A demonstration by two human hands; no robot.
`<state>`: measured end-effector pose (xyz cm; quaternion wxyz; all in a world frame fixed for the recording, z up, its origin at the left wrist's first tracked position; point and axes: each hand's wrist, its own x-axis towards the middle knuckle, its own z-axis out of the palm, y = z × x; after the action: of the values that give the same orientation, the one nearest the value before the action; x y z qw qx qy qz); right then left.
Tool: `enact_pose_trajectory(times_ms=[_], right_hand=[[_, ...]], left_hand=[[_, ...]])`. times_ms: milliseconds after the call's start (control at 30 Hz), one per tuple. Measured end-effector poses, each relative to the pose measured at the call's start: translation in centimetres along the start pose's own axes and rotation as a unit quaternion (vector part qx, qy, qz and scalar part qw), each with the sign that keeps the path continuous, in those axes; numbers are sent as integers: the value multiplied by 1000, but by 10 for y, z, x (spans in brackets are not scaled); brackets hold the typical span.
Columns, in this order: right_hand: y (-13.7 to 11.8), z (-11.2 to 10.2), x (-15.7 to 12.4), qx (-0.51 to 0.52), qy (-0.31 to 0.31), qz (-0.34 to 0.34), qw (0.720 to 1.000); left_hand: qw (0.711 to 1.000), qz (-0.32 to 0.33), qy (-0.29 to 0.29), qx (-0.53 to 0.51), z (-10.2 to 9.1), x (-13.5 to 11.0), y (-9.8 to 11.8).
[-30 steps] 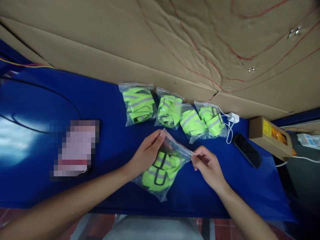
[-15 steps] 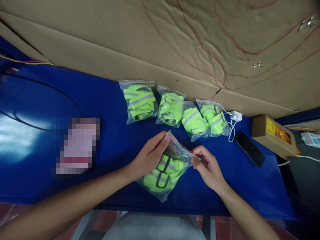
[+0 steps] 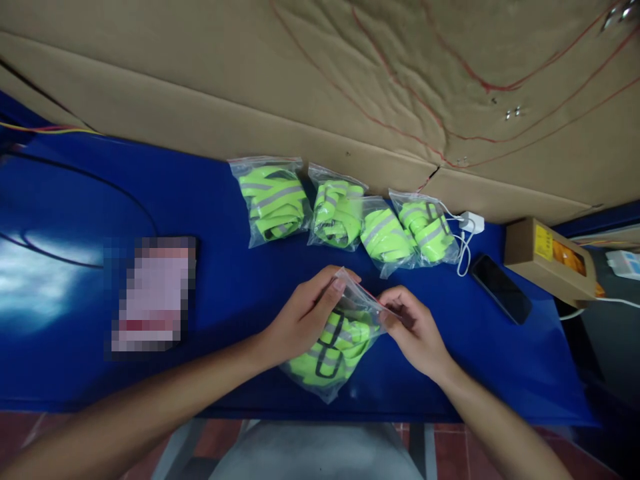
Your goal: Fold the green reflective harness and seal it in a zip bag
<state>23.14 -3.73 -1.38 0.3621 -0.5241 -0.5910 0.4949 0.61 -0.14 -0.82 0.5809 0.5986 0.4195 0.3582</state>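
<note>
A clear zip bag (image 3: pixel 350 293) with a red line along its top edge is between my hands, near the front of the blue table. Inside it lies a folded neon-yellow reflective strap (image 3: pixel 345 347) with grey stripes and black buckles. My left hand (image 3: pixel 310 313) pinches the bag's top left corner, thumb on top. At the opposite end of the seal, my right hand (image 3: pixel 413 327) grips the top right corner between thumb and fingers. Whether the seal is closed I cannot tell.
Several similar bags of straps (image 3: pixel 275 203) lie in a row along the cardboard wall (image 3: pixel 225 120). To their right are a white charger (image 3: pixel 471 222), a black phone (image 3: pixel 501 288) and a cardboard box (image 3: pixel 547 260). A blurred-out flat item (image 3: pixel 153 293) lies at left.
My hands have drawn slightly closer together along the bag's top edge, and the bag's mouth bends more. Both still hold it. The whole view has shifted a little.
</note>
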Motion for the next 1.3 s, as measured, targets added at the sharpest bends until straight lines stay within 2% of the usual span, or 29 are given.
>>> enact_pose_trajectory(times_ms=[133, 267, 967, 1167, 1300], right_hand=[[-2, 1, 0, -26, 17, -19, 999], [-1, 1, 0, -38, 7, -23, 999], [3, 6, 0, -13, -28, -17, 999], [0, 6, 1, -19, -39, -21, 999], [0, 6, 0, -11, -44, -18, 999]], left_hand=[[1000, 13, -22, 14, 1, -1, -3], [999, 28, -26, 17, 4, -1, -4], [996, 46, -77, -13, 17, -5, -16], [991, 103, -80, 15, 20, -7, -21], [989, 117, -88, 9, 21, -8, -23]])
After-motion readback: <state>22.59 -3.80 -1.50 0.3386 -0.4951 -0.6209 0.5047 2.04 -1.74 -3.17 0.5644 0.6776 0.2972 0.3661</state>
